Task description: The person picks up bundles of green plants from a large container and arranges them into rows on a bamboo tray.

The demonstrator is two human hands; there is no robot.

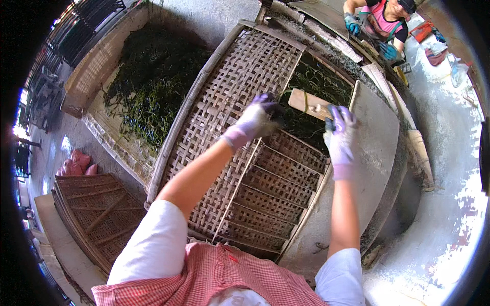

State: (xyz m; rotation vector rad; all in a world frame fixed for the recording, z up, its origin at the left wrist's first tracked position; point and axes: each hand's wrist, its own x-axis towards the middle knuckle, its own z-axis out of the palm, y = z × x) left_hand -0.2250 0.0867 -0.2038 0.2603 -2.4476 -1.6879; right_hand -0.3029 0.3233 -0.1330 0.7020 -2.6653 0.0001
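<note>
My right hand [343,135], in a white and purple glove with dark fingertips, grips one end of a flat wooden block [303,100] with a green band round it. The block is held above a patch of dark green strands [319,79], which look like seaweed or long leaves. My left hand [256,116], gloved alike, hovers at the near left edge of those strands, over a woven bamboo tray [229,86]. Its dark fingertips are smeared by motion, so what they hold, if anything, cannot be made out. A ribbed woven panel [275,183] lies below the strands.
To the left, a large heap of green strands [153,76] fills a low-walled trough [94,71]. More woven trays [97,214] stack at lower left beside pink sacks [76,162]. A pale slab [375,127] borders my right side. A co-worker [385,23] in blue gloves sits at upper right.
</note>
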